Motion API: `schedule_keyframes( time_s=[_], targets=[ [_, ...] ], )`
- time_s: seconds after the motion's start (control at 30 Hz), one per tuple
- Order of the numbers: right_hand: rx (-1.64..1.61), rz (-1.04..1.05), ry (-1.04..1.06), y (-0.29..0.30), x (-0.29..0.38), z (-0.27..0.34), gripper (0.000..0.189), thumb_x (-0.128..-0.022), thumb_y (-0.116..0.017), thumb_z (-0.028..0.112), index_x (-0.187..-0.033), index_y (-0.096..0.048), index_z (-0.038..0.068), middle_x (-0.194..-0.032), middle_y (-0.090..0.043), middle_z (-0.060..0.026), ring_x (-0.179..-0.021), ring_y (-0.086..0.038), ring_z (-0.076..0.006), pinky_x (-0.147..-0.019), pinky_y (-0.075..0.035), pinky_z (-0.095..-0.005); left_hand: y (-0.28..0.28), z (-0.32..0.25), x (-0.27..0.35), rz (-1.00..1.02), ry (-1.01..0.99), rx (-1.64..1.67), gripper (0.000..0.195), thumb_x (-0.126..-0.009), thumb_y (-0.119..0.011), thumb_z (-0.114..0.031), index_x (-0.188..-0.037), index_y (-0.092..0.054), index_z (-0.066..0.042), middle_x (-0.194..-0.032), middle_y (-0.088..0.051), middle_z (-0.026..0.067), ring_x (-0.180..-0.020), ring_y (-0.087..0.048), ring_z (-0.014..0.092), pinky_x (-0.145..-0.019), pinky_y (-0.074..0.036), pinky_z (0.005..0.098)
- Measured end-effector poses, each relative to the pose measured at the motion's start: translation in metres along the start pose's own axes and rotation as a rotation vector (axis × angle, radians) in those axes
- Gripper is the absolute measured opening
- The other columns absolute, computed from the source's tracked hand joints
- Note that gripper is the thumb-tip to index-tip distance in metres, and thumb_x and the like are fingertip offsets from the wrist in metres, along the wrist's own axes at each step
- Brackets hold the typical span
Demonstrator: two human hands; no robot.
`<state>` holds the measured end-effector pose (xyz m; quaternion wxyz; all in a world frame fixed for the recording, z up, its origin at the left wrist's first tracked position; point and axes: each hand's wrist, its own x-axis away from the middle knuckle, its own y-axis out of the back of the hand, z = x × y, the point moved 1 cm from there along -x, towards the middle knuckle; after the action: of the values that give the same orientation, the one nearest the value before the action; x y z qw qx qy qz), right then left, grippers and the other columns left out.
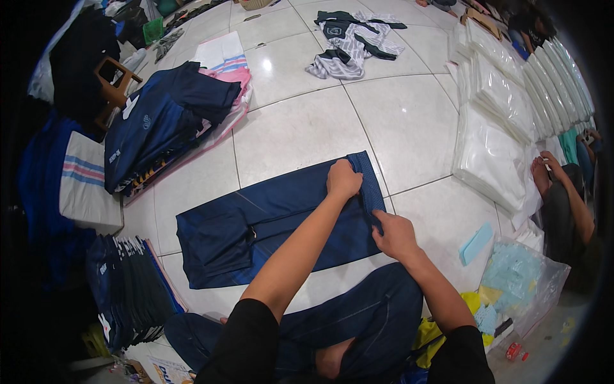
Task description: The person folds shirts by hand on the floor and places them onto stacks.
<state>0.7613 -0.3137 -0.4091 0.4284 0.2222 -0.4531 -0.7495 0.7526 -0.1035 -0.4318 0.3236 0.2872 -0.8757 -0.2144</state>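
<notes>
A navy jersey shirt (297, 197) lies on the tiled floor before me, folded lengthwise into a long panel. One short sleeve (218, 240) is laid inward at its left end. At the right end a strip of the hem (368, 185) is turned over, showing a lighter mesh-like face. My left hand (344, 180) is closed on the cloth beside the upper part of that strip. Lower down, my right hand (397, 235) holds the strip's near end between thumb and fingers. The fingertips of my left hand are partly hidden.
Unfolded navy shirts (163, 120) are piled at upper left; folded shirts (134, 288) stack at lower left. Clear plastic packs (494, 149) rise on the right, near another person's hand (554, 165). A grey-white patterned garment (352, 43) lies far ahead. A light-blue packet (475, 243) lies right.
</notes>
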Motion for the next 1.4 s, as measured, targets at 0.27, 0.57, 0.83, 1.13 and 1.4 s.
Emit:
schedule_keyframes(
  time_s=[0.27,0.57,0.83,1.13,1.4],
  targets=[
    [-0.188,-0.219,-0.208,-0.004,0.004,-0.010,0.037,-0.082,-0.079,0.029,-0.106,-0.063,0.004,-0.078,-0.068,-0.0120,-0.075,-0.068,-0.0331,-0.068,-0.053,-0.0431,-0.013,0.008,0.026,-0.332,-0.613,-0.264,0.029,-0.085,-0.073,-0.020,-0.104,-0.058,-0.003,-0.102,-0.064,0.0177,-0.094,-0.067,0.036,-0.078,-0.054,0.0474],
    [-0.008,0.070,-0.085,-0.002,0.001,0.008,0.028,-0.085,-0.071,0.015,-0.104,-0.054,0.002,-0.079,-0.066,-0.0184,-0.079,-0.066,-0.0407,-0.069,-0.051,-0.0494,-0.021,-0.012,0.028,-0.122,-0.368,-0.288,0.047,-0.082,-0.074,-0.037,-0.110,-0.060,-0.001,-0.104,-0.066,0.0210,-0.097,-0.067,0.039,-0.084,-0.054,0.0483],
    [-0.093,0.006,0.268,-0.031,-0.011,0.175,0.022,-0.089,-0.062,0.008,-0.111,-0.059,0.004,-0.095,-0.068,-0.0197,-0.087,-0.067,-0.0412,-0.073,-0.052,-0.0488,0.098,0.083,0.007,-0.121,-0.224,0.290,0.029,-0.075,-0.079,-0.015,-0.101,-0.074,-0.002,-0.097,-0.072,0.0211,-0.090,-0.072,0.030,-0.080,-0.056,0.0407],
    [-0.158,0.377,0.577,-0.176,-0.012,0.395,0.032,-0.088,-0.066,0.021,-0.116,-0.066,0.004,-0.085,-0.070,-0.0252,-0.081,-0.068,-0.0423,-0.075,-0.053,-0.0507,0.334,0.330,0.122,-0.271,0.019,0.482,0.037,-0.076,-0.079,-0.001,-0.112,-0.069,0.004,-0.097,-0.072,0.0126,-0.087,-0.067,0.019,-0.077,-0.052,0.0321],
    [-0.270,0.536,0.662,-0.247,-0.007,0.459,0.042,-0.088,-0.069,0.025,-0.121,-0.062,0.001,-0.084,-0.070,-0.0194,-0.075,-0.069,-0.0376,-0.072,-0.054,-0.0457,0.354,0.407,0.149,-0.700,0.212,0.317,0.038,-0.079,-0.080,-0.013,-0.112,-0.067,0.000,-0.103,-0.071,0.0190,-0.099,-0.068,0.031,-0.086,-0.053,0.0386]
  ],
)
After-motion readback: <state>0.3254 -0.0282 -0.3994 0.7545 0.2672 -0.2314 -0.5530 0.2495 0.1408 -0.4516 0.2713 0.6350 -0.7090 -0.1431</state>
